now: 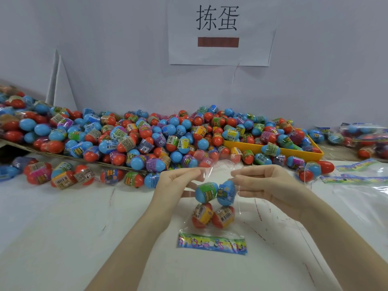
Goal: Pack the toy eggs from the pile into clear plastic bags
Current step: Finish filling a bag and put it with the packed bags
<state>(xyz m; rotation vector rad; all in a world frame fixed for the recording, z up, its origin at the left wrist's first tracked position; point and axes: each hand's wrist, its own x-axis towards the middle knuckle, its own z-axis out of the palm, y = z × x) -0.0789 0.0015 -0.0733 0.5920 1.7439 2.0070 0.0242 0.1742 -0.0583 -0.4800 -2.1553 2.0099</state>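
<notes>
Egg pile [147, 135] cut off at left edge, packed bags [365, 135] cropped at right edge, egg label print too blurred to read

Egg pile blocks the back, front worktop open
Pile of toy eggs [147, 135] and yellow tray [273, 149] fill the rear; bare worktop [63, 227] lies left and near; loose bags [361, 185] crowd right.

I'm looking at a packing station in a small factory or workshop. A huge pile of toy eggs [147, 135] is heaped against a plain wall on a white counter [63, 227], a printed paper sign [220, 30] labels the station, and a yellow tray [294, 151] and filled bags [365, 135] sit to the right.
</notes>
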